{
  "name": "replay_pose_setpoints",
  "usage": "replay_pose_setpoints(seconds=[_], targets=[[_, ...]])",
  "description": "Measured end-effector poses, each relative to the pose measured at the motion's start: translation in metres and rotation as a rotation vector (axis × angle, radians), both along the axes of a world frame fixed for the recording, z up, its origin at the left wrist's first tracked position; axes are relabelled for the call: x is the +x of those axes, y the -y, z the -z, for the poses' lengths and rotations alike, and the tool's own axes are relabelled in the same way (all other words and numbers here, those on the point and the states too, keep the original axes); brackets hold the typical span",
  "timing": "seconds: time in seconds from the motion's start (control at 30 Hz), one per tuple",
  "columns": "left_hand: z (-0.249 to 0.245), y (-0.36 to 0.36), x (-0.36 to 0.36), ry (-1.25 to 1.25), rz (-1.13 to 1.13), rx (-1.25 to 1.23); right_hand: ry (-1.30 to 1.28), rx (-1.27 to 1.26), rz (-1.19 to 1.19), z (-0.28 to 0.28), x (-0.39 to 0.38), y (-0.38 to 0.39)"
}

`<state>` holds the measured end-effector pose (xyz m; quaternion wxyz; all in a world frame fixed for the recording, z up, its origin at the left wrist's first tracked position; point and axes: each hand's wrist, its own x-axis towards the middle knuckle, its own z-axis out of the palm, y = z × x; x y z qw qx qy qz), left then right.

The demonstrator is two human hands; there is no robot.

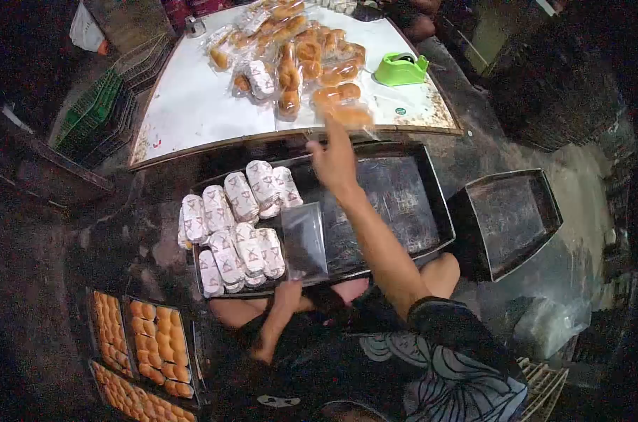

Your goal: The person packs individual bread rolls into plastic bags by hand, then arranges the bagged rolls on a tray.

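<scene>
My right hand (335, 163) reaches over the far rim of the dark tray toward the white table, thumb and fingers apart. Just beyond its fingertips is a bagged bread roll (353, 117), smeared by motion. My left hand (286, 294) is low at the tray's near rim, its fingers closed at the bottom edge of a clear plastic bag (305, 240). That bag lies flat over the middle of the large dark tray (396, 204). Left of it, stacks of oval white printed papers (243, 197) fill the tray's left part.
Bagged bread (289, 77) is heaped on the white table (185, 112), beside a green tape dispenser (401, 69). A smaller dark tray (514, 218) stands at right. Trays of baked rolls (161, 344) lie lower left. Crates (94, 116) stand upper left; clear plastic (551, 327) lies lower right.
</scene>
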<state>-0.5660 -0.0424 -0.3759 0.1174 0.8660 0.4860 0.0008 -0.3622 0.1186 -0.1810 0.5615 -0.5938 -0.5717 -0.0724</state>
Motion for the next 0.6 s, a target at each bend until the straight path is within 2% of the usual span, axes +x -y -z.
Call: replay_pose_setpoints(seconds=[0.03,0.07,0.1,0.13,0.17,0.2,0.23,0.27,0.3,0.33,0.37,0.4,0.43,0.47,0.5,0.53,0.57,0.6], targets=[[0.004,-0.003,-0.004,-0.141,-0.041,-0.386,0.004,-0.001,-0.004,0.009,-0.002,0.007],[0.008,-0.004,-0.01,-0.14,-0.045,-0.39,0.037,-0.135,-0.16,0.029,-0.011,0.027],[-0.003,-0.009,-0.013,-0.144,0.073,-0.319,0.069,-0.27,-0.32,0.044,-0.023,0.052],[-0.014,-0.015,-0.017,-0.15,0.188,-0.247,-0.153,-0.834,-0.621,0.058,-0.024,0.09],[-0.025,-0.016,-0.021,-0.151,0.18,-0.252,-0.367,-1.261,-0.748,0.067,-0.031,0.126],[-0.038,-0.017,-0.021,0.066,0.025,-0.322,-0.39,-1.102,-0.876,0.102,-0.041,0.171],[-0.052,-0.014,-0.021,0.284,-0.133,-0.393,-0.228,-1.076,-0.955,0.134,-0.046,0.205],[-0.081,-0.012,-0.015,0.404,-0.129,-0.446,-0.231,-1.092,-0.96,0.172,-0.05,0.216],[-0.093,-0.011,-0.005,0.405,-0.139,-0.461,-0.639,-1.067,-0.727,0.213,-0.056,0.223],[-0.101,-0.006,0.007,0.541,-0.202,-0.516,-1.024,-1.013,-0.462,0.233,-0.059,0.232],[-0.104,-0.003,0.017,0.677,-0.265,-0.563,-1.025,-1.032,-0.463,0.213,-0.057,0.232],[-0.104,-0.003,0.024,0.675,-0.275,-0.574,-0.657,-1.09,-0.422,0.162,-0.052,0.217],[-0.104,-0.002,0.029,0.806,-0.334,-0.417,-0.291,-1.124,-0.376,0.123,-0.047,0.2],[-0.103,0.001,0.032,0.933,-0.391,-0.253,-0.729,-1.284,-0.46,0.104,-0.038,0.183],[-0.109,0.005,0.035,0.93,-0.399,-0.266,-1.181,-1.409,-0.528,0.096,-0.03,0.168],[-0.121,0.01,0.037,0.978,-0.383,-0.236,-1.187,-1.424,-0.521,0.1,-0.033,0.157],[-0.125,0.013,0.037,1.027,-0.369,-0.204,-1.248,-1.093,-0.533,0.105,-0.043,0.148],[-0.1,0.014,0.035,1.054,-0.388,-0.076,-1.286,-0.763,-0.535,0.111,-0.056,0.143]])
